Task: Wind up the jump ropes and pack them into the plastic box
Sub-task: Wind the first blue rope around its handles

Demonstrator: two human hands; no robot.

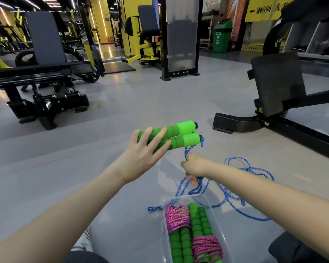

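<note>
My left hand holds two green foam handles side by side above the floor, fingers wrapped over them. A blue rope runs from the handle ends down to my right hand, which pinches it just below the handles. The rest of the blue rope lies loose and tangled on the floor to the right. Near my knees stands a clear plastic box. Inside it lie two wound jump ropes with green handles and pink cord.
Grey gym floor all around. A black machine base and footplate stand to the right, a black bench frame to the left. More gym machines and a green bin stand farther back.
</note>
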